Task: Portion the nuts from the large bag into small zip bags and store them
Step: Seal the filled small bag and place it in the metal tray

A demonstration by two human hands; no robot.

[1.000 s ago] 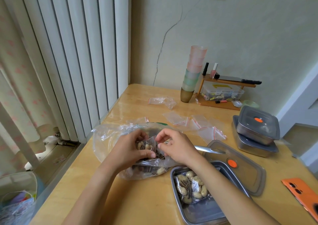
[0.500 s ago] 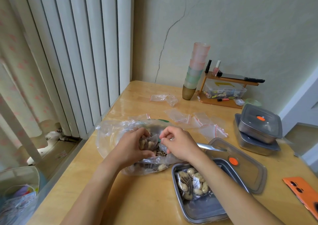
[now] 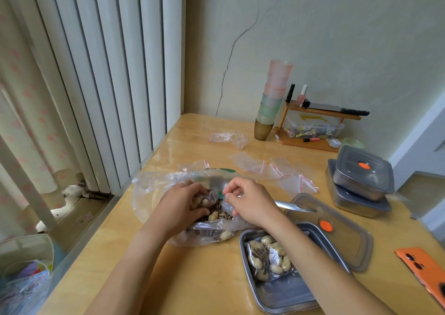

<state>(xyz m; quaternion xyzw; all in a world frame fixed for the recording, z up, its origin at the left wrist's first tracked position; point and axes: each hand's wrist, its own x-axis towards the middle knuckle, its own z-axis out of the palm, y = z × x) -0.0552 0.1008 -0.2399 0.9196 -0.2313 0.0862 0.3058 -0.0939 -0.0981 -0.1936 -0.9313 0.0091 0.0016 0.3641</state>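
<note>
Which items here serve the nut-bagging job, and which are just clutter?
For the job: large clear plastic nut bag; small clear zip bag being filled; empty red-striped zip bags; open steel container.
Lying about: stacked pastel plastic cups; orange phone; pink nail-polish bottle.

Two bare hands, two bare forearms in view. Left hand (image 3: pixel 183 206) and right hand (image 3: pixel 252 204) ungloved. Left forearm (image 3: pixel 134 261) and right forearm (image 3: pixel 320 266) uncovered down to frame edge. Small pale glint on left finger, maybe ring: cannot tell.
</note>
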